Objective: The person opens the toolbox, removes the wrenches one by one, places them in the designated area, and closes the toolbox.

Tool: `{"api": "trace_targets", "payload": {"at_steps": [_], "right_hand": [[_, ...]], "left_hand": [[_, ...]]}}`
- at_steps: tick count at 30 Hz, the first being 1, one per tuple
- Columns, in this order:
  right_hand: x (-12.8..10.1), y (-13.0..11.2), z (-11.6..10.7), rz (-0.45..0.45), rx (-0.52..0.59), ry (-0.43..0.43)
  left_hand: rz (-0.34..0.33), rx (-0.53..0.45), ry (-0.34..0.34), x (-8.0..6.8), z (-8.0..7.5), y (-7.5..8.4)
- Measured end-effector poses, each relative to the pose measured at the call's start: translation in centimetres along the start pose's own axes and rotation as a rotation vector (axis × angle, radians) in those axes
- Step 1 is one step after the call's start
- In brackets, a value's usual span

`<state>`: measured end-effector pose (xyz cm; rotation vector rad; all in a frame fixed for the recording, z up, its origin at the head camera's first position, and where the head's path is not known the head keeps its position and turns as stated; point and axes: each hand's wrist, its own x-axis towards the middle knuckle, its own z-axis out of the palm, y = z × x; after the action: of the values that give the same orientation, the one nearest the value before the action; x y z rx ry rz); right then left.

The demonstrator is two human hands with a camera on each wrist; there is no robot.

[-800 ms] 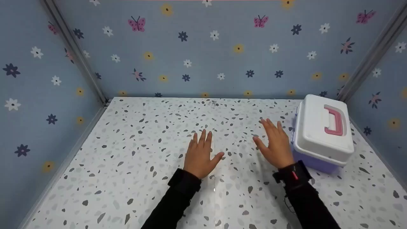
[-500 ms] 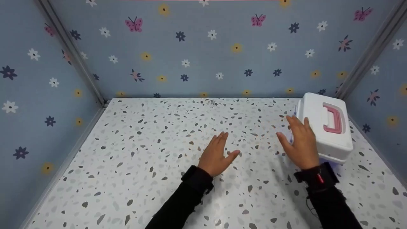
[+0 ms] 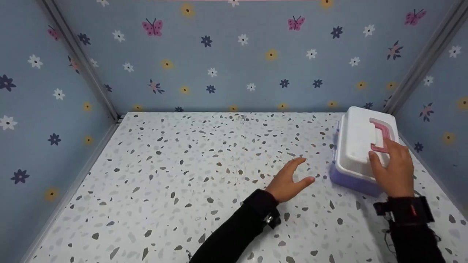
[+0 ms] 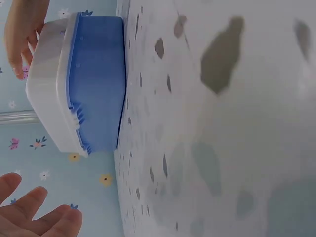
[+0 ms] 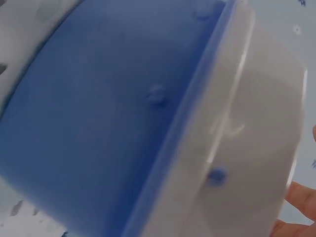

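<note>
- the storage box (image 3: 360, 153), a blue-lilac base under a white lid (image 3: 356, 140) with a pink handle (image 3: 380, 138), stands on the speckled table (image 3: 182, 182) at about 3 o'clock, near the right wall.
- the right hand (image 3: 393, 168) rests on the lid's near end, fingers laid over the top by the handle; its grip is loose, fingers only lightly bent, not clearly closed round anything.
- the left hand (image 3: 289, 180) hovers low over the table at about 5 o'clock, just left of the box and apart from it, its grip open with fingers stretched toward the box.
- in the left wrist view the box (image 4: 79, 84) sits flat on the table, fingertips (image 4: 19, 34) on its lid.
</note>
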<state>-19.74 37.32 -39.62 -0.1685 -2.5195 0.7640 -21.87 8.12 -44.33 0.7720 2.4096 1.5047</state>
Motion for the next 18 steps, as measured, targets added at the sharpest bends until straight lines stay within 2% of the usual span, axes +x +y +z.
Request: {"api": "trace_targets", "payload": {"at_steps": [2,7,12,15,18], "right_hand": [[0.1,0.9,-0.4,0.059,0.022,-0.035],[0.2,3.1,-1.1,0.128,0.135,-0.092],[-0.1,4.8,-1.7,0.189,0.219,-0.187],[-0.1,5.5,-1.8,0.213,0.258,-0.226],[-0.1,6.0,-1.7,0.261,0.307,-0.256]], "left_hand": [[-0.042,-0.026,-0.014,0.5,0.8,0.3],[-0.131,-0.054,-0.061,1.7,2.4,0.9],[-0.154,-0.046,-0.133,2.9,3.6,1.9],[-0.129,-0.077,-0.150,3.7,4.1,2.7],[-0.046,-0.166,-0.148,4.5,4.8,3.5]]}}
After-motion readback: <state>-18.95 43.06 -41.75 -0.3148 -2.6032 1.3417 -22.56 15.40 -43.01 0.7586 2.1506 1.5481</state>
